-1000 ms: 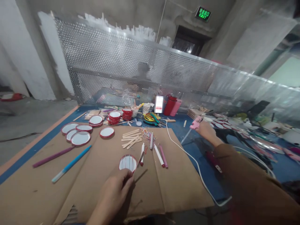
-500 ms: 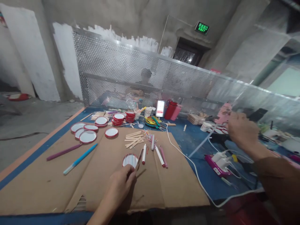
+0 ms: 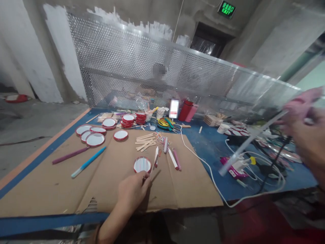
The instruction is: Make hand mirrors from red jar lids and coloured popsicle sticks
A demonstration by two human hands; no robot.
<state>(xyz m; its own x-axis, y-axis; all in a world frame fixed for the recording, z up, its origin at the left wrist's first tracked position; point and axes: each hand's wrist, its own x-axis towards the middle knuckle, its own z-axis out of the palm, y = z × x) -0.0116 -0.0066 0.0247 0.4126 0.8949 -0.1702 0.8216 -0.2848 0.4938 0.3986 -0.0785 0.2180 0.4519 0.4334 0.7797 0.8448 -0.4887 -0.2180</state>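
My left hand [image 3: 132, 191] rests on the cardboard sheet [image 3: 50, 189], its fingers pinched at the near edge of a round red-rimmed lid [image 3: 142, 164] with a white inside. A thin brown stick [image 3: 155, 175] lies just right of the fingertips. My right hand [image 3: 308, 137] is raised at the far right, blurred, and closed round a pink glue gun [image 3: 303, 101]. A long clear glue stick [image 3: 247, 144] slants down and left from the gun. Its cord [image 3: 275, 159] hangs toward the table.
Several red-rimmed lids [image 3: 95, 139], wooden sticks [image 3: 144, 141], markers [image 3: 173, 159] and two long pens [image 3: 87, 162] lie on the cardboard. A white cable [image 3: 200, 162] runs to a pink power strip [image 3: 235, 171]. A perforated metal screen [image 3: 152, 61] stands behind, with a person beyond it.
My right hand lifted the pink glue gun off the blue table and carried it up and to the right. My left hand stayed at the lid.
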